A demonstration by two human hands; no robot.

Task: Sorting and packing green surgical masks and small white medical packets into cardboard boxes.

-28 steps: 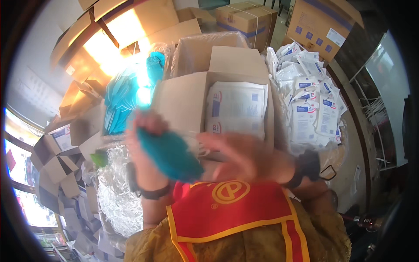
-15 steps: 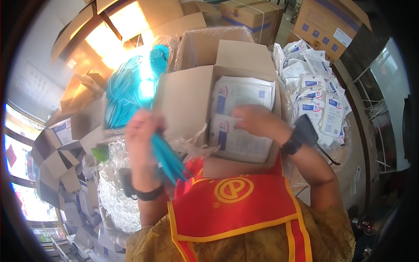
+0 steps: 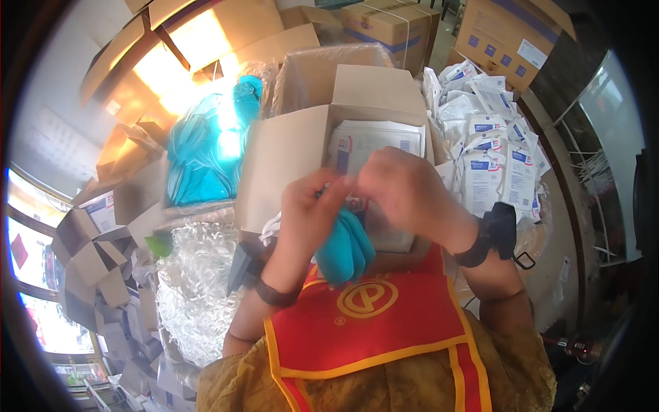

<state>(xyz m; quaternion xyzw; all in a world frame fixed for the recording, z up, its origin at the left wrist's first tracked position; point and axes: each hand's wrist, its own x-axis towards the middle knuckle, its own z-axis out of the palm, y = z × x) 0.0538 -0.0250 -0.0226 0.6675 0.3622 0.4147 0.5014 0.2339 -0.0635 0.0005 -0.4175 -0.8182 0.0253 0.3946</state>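
In the head view, the left hand [image 3: 307, 209] was closed on a fanned bundle of flat teal pieces [image 3: 345, 253], which hung below its fingers by the near side of an open cardboard carton [image 3: 283, 165], close to a red apron [image 3: 371, 326] with yellow edging. The right hand [image 3: 410, 196], curled and blurred, met the left at the fingertips; whether it pinched anything could not be told. Printed white packets [image 3: 377, 139] lay in the carton beneath the hands. A heap of teal pieces [image 3: 202, 154] and white strips [image 3: 195, 288] lay to the left, a pile of white packets [image 3: 489, 182] to the right.
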